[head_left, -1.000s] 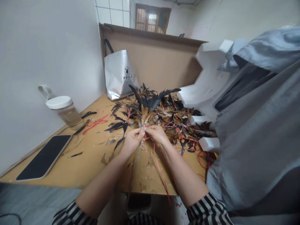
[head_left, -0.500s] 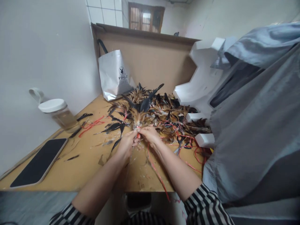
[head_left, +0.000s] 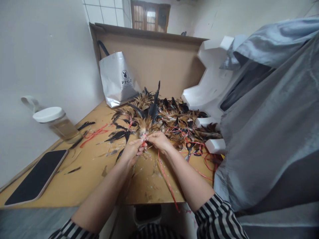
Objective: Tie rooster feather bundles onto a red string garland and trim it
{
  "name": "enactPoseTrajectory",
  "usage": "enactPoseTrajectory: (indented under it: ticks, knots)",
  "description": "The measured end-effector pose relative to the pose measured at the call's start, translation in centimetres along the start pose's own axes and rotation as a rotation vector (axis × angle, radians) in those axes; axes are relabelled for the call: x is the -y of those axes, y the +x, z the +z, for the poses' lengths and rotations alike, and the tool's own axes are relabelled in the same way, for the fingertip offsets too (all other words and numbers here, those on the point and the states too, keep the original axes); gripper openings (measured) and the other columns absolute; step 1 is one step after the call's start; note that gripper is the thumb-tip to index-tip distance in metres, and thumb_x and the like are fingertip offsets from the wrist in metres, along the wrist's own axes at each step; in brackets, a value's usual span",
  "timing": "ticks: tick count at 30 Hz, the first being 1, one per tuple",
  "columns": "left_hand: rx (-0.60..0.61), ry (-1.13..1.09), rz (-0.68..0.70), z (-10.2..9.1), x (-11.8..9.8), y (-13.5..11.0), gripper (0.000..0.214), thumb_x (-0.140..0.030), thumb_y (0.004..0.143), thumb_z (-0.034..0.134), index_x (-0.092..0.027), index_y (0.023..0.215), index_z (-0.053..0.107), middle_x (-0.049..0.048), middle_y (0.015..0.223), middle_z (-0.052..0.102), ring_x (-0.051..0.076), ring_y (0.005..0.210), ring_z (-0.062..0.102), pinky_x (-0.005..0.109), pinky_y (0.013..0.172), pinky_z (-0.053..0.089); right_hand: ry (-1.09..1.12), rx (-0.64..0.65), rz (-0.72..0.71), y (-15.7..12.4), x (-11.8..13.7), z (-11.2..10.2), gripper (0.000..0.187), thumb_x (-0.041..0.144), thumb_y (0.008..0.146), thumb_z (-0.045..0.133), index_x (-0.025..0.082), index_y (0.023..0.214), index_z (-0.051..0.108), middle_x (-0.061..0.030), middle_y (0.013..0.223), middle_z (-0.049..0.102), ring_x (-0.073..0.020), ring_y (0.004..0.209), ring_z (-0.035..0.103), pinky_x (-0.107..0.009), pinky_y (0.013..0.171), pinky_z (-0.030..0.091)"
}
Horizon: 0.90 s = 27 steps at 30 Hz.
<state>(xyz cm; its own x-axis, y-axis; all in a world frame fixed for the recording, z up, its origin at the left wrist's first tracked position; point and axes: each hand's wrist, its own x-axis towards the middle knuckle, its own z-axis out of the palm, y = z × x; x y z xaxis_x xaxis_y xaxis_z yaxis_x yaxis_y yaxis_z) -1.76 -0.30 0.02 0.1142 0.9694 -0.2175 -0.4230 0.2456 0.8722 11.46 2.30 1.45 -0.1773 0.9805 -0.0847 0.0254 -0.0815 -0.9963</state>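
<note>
Between my hands stands a bundle of brown and black feathers (head_left: 147, 121), its base wrapped with red string (head_left: 144, 136). My left hand (head_left: 132, 150) is closed round the lower end of the bundle. Pinched fingers of my right hand (head_left: 159, 140) meet the string at the base, just right of the left fingertips. A loose red strand (head_left: 164, 176) trails from beneath the right hand over the table's front edge. Behind the bundle lies a wide pile of similar feathers (head_left: 185, 117), partly hidden by it.
On the left are a phone (head_left: 36, 177) and a lidded jar (head_left: 61, 124). A silver bag (head_left: 117, 79) leans against the cardboard (head_left: 164, 61) at the back. Scissors (head_left: 189, 149) and tangled red string (head_left: 209, 162) lie right, beside white foam (head_left: 215, 146) and grey cloth (head_left: 269, 132).
My hands have drawn slightly apart at the bundle's base, with the right fingers shifted off to the right. The bundle's tall black feather now points more upright. The whole view has shifted slightly.
</note>
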Motion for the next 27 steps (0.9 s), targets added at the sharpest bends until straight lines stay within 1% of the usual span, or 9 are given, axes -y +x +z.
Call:
enactPoseTrajectory:
  ticks: [5,7,9,11,15,17,19,23,27]
  knots:
    - [-0.008,-0.062,-0.045,-0.3,-0.2,0.1,0.025,-0.023,0.061,0.075,-0.008,0.066,0.056,-0.0019,0.052,0.050,-0.001,0.035,0.030,0.011,0.031,0.014,-0.081,0.074,-0.038,0.0,0.1,-0.2,0.020,0.033,0.064,0.064,0.013,0.059,0.066,0.0059,0.037,0.044,-0.0043,0.035,0.028,-0.020,0.040,0.021]
    - [-0.003,-0.088,-0.060,-0.4,-0.3,0.2,0.021,-0.021,0.065,0.073,-0.009,0.066,0.055,-0.0025,0.052,0.049,-0.001,0.035,0.030,0.010,0.031,0.014,-0.197,0.146,-0.088,-0.4,0.9,-1.0,0.023,0.035,0.066,0.063,0.013,0.059,0.066,0.0044,0.041,0.048,-0.0050,0.037,0.033,-0.020,0.041,0.024]
    - [-0.004,-0.122,-0.087,-0.5,-0.5,0.2,0.016,-0.016,0.069,0.068,-0.009,0.067,0.054,-0.0026,0.053,0.048,-0.001,0.034,0.029,0.009,0.030,0.014,-0.337,0.159,-0.159,-0.8,1.9,-2.5,0.024,0.035,0.068,0.061,0.013,0.060,0.066,0.0022,0.047,0.054,-0.0064,0.041,0.040,-0.020,0.044,0.029]
    - [-0.013,-0.161,-0.110,-0.6,-0.8,0.2,0.010,-0.011,0.074,0.062,-0.009,0.070,0.053,-0.0026,0.054,0.047,-0.001,0.034,0.028,0.009,0.029,0.014,-0.435,0.059,-0.227,-1.1,2.8,-4.9,0.024,0.035,0.070,0.060,0.013,0.066,0.068,0.0008,0.055,0.059,-0.0080,0.047,0.046,-0.021,0.049,0.035]
    - [-0.005,-0.220,-0.141,-0.6,-1.5,0.1,0.007,-0.006,0.080,0.051,-0.008,0.074,0.054,-0.0027,0.055,0.045,-0.001,0.034,0.028,0.008,0.028,0.015,-0.625,-0.290,-0.310,-1.3,3.3,-11.2,0.021,0.031,0.072,0.058,0.015,0.078,0.071,-0.0027,0.074,0.068,-0.0139,0.066,0.058,-0.024,0.065,0.042]
    - [0.006,-0.234,-0.161,-0.5,-1.7,0.0,0.008,-0.006,0.082,0.049,-0.008,0.075,0.053,-0.0028,0.055,0.044,-0.001,0.034,0.028,0.007,0.027,0.015,-0.860,-0.359,-0.269,-1.4,3.0,-13.9,0.019,0.027,0.073,0.056,0.017,0.079,0.071,-0.0035,0.076,0.069,-0.0159,0.070,0.059,-0.025,0.067,0.042]
    - [0.016,-0.247,-0.172,-0.5,-1.6,0.0,0.009,-0.006,0.082,0.050,-0.009,0.074,0.052,-0.0030,0.055,0.044,-0.001,0.034,0.027,0.007,0.027,0.016,-1.122,-0.350,-0.211,-1.7,2.5,-15.5,0.019,0.022,0.073,0.055,0.020,0.081,0.072,-0.0047,0.083,0.069,-0.0175,0.077,0.060,-0.025,0.071,0.042]
    - [0.040,-0.260,-0.172,-0.6,-1.5,0.1,0.007,-0.007,0.082,0.050,-0.009,0.076,0.052,-0.0030,0.057,0.043,-0.001,0.034,0.028,0.007,0.027,0.016,-1.494,-0.236,-0.119,-2.4,1.2,-15.8,0.026,0.018,0.074,0.054,0.027,0.090,0.072,-0.0082,0.102,0.065,-0.0232,0.095,0.055,-0.031,0.080,0.039]
    - [0.022,-0.267,-0.177,-0.7,-1.6,0.2,0.012,-0.006,0.086,0.043,-0.010,0.076,0.051,-0.0031,0.056,0.043,-0.001,0.033,0.027,0.007,0.027,0.016,-1.616,-0.198,-0.113,-1.8,0.1,-15.1,0.025,0.020,0.071,0.059,0.027,0.090,0.072,-0.0120,0.105,0.062,-0.0290,0.101,0.051,-0.038,0.082,0.038]
